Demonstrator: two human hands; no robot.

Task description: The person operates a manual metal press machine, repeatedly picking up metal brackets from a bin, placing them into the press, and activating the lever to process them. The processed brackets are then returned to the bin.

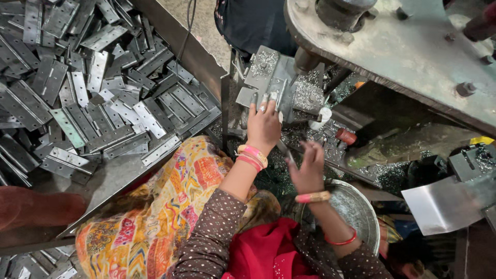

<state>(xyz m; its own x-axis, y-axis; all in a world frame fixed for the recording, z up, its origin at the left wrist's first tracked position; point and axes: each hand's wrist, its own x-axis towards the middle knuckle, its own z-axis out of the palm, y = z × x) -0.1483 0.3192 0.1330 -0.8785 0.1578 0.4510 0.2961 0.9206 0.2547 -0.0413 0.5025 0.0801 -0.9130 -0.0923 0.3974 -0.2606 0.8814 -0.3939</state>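
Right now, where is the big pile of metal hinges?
In the head view, the pile of metal hinges fills the tray at upper left, beside the left hand.

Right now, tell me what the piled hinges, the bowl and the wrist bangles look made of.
Hinges: bare steel by the look, grey with dull glints and punched holes. Bowl: metal, probably steel or aluminium, scuffed silver sheen. Bangles: likely plastic or glass, glossy pink and orange; cannot tell which.

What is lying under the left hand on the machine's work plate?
Under the left hand lies a flat metal hinge piece on the work plate, with curly metal shavings beside it. The hinge's near end is covered by the fingers.
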